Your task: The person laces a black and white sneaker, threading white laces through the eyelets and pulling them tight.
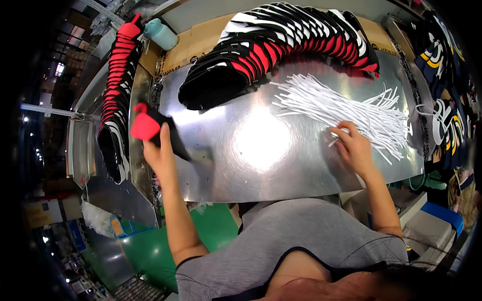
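Note:
My left hand (159, 150) is closed around a red and black shoe upper (150, 125), lifted over the left edge of the metal table; its black part is blurred. My right hand (354, 148) is at the near edge of a bundle of white shoelaces (346, 108), fingers curled together on a lace, its short end showing beside the fingertips. Across the back of the table curves a long nested row of black, red and white shoe uppers (261, 55), its open black end toward the left.
A second nested row of uppers (118, 80) stands on a side ledge at my left. Behind it is a light teal bottle (161, 35). Cardboard (196, 44) lines the table's back. Dark uppers with yellow and white trim (452, 125) are piled beyond the right edge.

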{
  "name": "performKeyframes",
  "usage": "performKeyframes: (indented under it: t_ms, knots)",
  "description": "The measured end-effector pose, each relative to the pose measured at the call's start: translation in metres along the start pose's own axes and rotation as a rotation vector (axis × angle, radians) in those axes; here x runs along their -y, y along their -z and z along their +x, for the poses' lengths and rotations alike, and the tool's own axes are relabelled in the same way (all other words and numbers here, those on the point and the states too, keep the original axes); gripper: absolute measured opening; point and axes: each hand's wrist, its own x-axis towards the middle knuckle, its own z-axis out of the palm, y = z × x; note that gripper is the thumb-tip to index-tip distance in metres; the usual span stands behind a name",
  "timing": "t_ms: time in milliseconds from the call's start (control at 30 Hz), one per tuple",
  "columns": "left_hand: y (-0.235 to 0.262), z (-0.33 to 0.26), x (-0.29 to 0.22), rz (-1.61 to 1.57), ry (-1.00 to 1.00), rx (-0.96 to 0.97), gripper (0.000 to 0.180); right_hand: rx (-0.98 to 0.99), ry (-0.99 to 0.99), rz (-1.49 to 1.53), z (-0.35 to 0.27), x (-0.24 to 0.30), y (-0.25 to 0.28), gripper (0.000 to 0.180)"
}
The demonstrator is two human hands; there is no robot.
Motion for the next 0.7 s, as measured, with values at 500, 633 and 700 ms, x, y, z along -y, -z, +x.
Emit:
performKeyframes:
  t_ms: [500, 633, 700]
  knots:
    - [-0.06, 0.067, 0.152, 0.007, -0.045, 0.171, 0.036, -0.208, -0.078, 0.203, 0.024, 0.013, -0.012, 0.008]
    - [-0.075, 0.057, 0.109, 0.287, -0.031, 0.161, 0.025, -0.319, -0.136, 0.736, 0.078, 0.068, 0.036, 0.007]
    - [-0.073, 0.059, 0.1, 0.396, -0.115, -0.012, 0.023, -0.415, 0.169, 1.187, 0.09, 0.084, 0.081, 0.016]
